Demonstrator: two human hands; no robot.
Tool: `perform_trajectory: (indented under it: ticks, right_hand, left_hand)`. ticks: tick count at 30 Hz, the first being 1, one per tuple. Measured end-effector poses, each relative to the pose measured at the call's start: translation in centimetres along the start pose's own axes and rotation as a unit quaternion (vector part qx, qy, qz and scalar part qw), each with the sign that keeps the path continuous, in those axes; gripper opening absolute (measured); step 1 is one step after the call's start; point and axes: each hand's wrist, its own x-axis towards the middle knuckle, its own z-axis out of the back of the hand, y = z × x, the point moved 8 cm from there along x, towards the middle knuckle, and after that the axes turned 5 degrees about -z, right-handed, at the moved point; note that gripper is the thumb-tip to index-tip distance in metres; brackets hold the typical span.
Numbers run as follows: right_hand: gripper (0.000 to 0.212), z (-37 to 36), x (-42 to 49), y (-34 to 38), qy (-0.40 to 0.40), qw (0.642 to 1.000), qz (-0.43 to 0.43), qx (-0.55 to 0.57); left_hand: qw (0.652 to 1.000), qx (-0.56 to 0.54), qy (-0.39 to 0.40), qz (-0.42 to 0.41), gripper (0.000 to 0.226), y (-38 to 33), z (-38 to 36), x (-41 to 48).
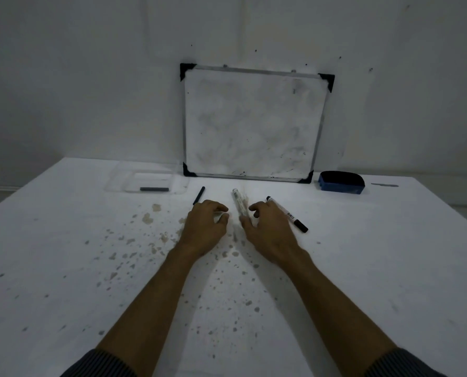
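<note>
My left hand (205, 223) rests on the white table (63, 268) with its fingers curled. It covers the near end of a thin black pen (199, 195). A pale strip shows between its fingers and thumb, and I cannot tell whether it holds anything. My right hand (267, 227) is beside it, with thumb and forefinger pinching the near end of a white marker (238, 202). Just right of that hand lies a second marker (289, 214), white with black ends. A smudged whiteboard (254, 123) leans against the wall behind.
A clear plastic tray (123, 183) at the back left holds a dark stick (154, 189). A blue eraser (341, 182) sits right of the whiteboard. Brownish stains (148, 217) spot the table's middle and left. The table's left and right edges slope away.
</note>
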Motion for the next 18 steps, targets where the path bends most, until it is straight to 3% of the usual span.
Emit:
perform_trajectory:
  ticks: [2,5,9,11,14,18]
  right_hand:
    - [0.050,-1.0,1.1,0.3,0.010,0.999,-0.034,-0.017]
    - [0.032,-1.5,2.0,0.3,0.009,0.997,-0.069,-0.014]
    - [0.033,-1.5,1.0,-0.6,0.036,0.982,-0.112,0.146]
    - [0.033,-1.8,-0.2,-0.3,0.072,0.959,-0.108,0.253]
    - [0.030,-1.8,-1.5,0.9,0.116,0.940,-0.072,0.313]
    - [0.027,-1.3,-1.5,1.3,0.140,0.940,-0.038,0.310]
  left_hand:
    - [1.000,-0.020,-0.001,0.014,0.027,0.2,0.1,0.0]
    - [0.996,-0.067,-0.017,0.054,0.029,0.6,0.4,-0.1]
    - [0.980,-0.158,-0.076,0.096,0.025,0.7,1.2,0.4]
    - [0.950,-0.277,-0.081,0.116,0.028,0.2,1.2,0.5]
    - [0.911,-0.388,-0.071,0.124,0.026,-1.6,1.1,0.6]
    - [0.926,-0.363,-0.066,0.079,0.023,-2.8,1.6,0.7]
